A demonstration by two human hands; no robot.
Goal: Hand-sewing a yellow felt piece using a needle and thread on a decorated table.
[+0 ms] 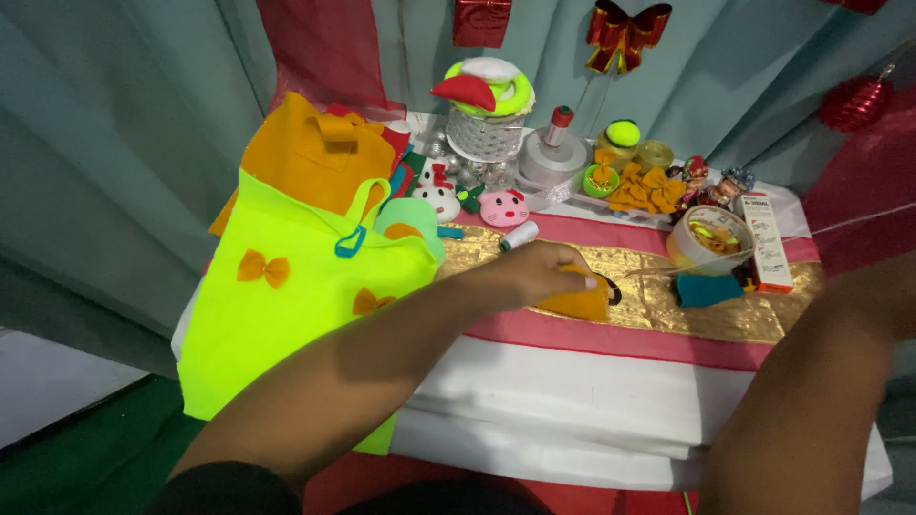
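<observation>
Orange felt piece (577,303) lies on the gold band of the worktop (592,381), directly under the left hand (539,270), whose fingers are closed down on its top edge. Right hand is out of view; only its forearm shows, well apart at the right.

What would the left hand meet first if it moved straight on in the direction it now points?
The left hand points to the right along the gold cloth strip, its fingers on an orange felt piece. Straight on, it would probably meet the teal felt piece first, though depth is unclear.
</observation>
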